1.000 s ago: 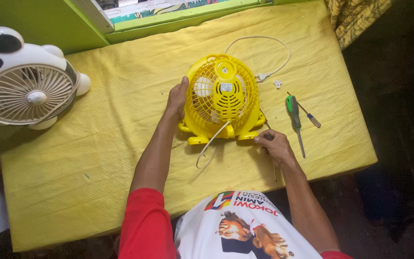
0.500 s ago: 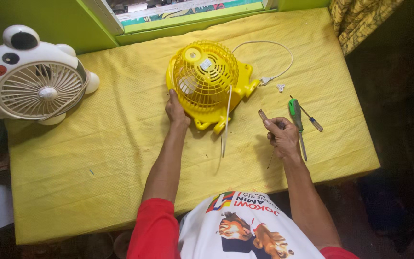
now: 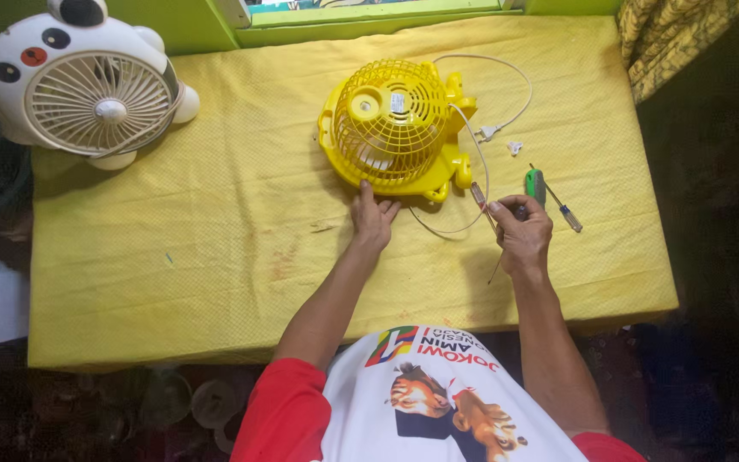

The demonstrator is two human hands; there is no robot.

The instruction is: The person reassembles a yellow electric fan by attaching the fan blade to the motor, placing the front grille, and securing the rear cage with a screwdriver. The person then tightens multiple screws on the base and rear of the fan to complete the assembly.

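Head view: right hand pinches a thin screwdriver, tip up toward the yellow fan just ahead — left hand, fingers spread, presses its rim, seemingly to steady it — cord looped between, green screwdriver beside.

I'm seeing the surface w/ yellow quilted cloth covering it, green wall & window sill running behind, patterned curtain hanging top right, dark floor lying around.
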